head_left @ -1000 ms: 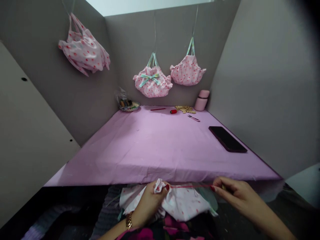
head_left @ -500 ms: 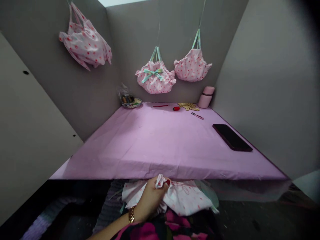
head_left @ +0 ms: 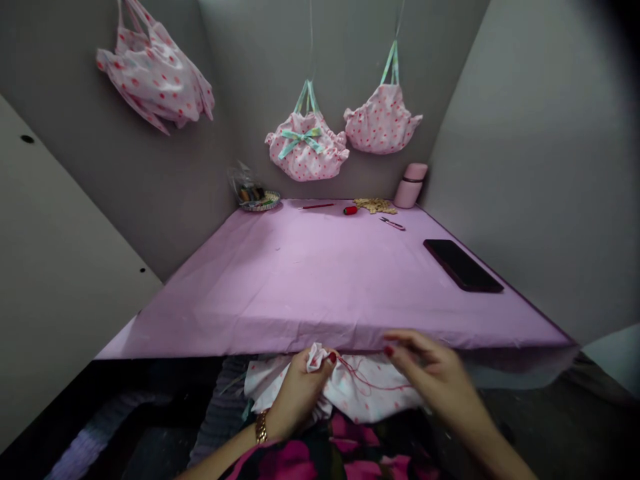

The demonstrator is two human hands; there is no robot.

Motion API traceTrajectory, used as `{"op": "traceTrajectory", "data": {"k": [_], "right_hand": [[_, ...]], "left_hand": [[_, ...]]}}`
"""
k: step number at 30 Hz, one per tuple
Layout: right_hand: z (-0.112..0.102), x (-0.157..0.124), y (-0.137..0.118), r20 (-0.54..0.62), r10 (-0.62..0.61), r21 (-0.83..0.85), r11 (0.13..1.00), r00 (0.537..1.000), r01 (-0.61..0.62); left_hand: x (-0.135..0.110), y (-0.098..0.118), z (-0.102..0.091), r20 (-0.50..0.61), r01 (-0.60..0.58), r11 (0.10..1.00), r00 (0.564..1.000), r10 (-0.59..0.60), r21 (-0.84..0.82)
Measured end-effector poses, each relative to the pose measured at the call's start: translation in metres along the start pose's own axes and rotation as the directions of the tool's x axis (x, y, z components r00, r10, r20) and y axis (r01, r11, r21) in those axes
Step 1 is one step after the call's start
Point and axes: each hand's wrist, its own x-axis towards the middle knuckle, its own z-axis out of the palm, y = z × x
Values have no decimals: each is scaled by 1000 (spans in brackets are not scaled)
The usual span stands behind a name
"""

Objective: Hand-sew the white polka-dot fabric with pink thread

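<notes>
My left hand (head_left: 304, 383) is closed on a gathered corner of white cloth with pink dots (head_left: 373, 403), which lies over my lap below the table edge. A small bunched tip of the cloth sticks up between thumb and fingers. Red thread (head_left: 357, 373) runs from beside the left thumb in loose loops across the cloth toward the right. My right hand (head_left: 433, 370) hovers over the cloth's right side, thumb and index finger brought close as in a pinch. Anything between those fingertips is too small to make out.
A pink-covered table (head_left: 280, 287) spreads ahead between grey partitions. On it are a phone (head_left: 464, 265), thread snips (head_left: 393, 223), a red thread spool (head_left: 351, 211), a red pencil-like stick (head_left: 316, 207), a small basket (head_left: 270, 200) and a pink flask (head_left: 411, 187). Dotted garments (head_left: 307, 163) hang above.
My right hand has come into view from the right, over the cloth. The left hand keeps its hold on the bunched cloth. The view has shifted slightly.
</notes>
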Motion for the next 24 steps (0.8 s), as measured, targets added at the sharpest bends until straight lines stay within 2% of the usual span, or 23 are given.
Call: {"op": "traceTrajectory", "data": {"k": [2,4,7,11,14,16,18,19,21,22,23,24], "right_hand": [[24,7,-1,167,-27,-34,999,986,33],[40,9,-1,228,-79,-79,992,970,100],[47,8,0,289,-136,-83,983,948,166],[43,4,4,285,-130,-12,990,950,139],[44,3,9,313,-43,154,988,949,-7],[44,1,10,375,52,356,914,926,-195],[39,0,7,425,135,522,772,895,-364],[34,0,3,435,158,580,704,886,-410],[20,-2,-4,410,158,669,617,898,-414],[11,-2,-7,370,139,699,610,919,-374],[2,-3,-6,315,114,702,641,942,-312],[-7,-4,-3,245,88,644,730,965,-230]], "left_hand": [[-1,2,1,16,10,1000,1000,-10,-27],[-1,3,1,34,14,999,999,-13,-41],[-1,3,0,46,7,999,999,-6,-32],[0,5,1,68,-8,1000,998,9,-7],[0,5,2,88,-10,1000,996,9,8],[1,4,1,95,-17,999,995,12,43],[2,2,0,85,-22,997,996,15,78],[2,1,0,75,-24,996,997,18,89],[3,0,-1,55,-30,995,998,24,100],[3,0,-1,49,-34,994,998,29,102],[2,0,-1,45,-38,994,998,33,104],[2,1,-1,43,-40,994,998,36,106]]}}
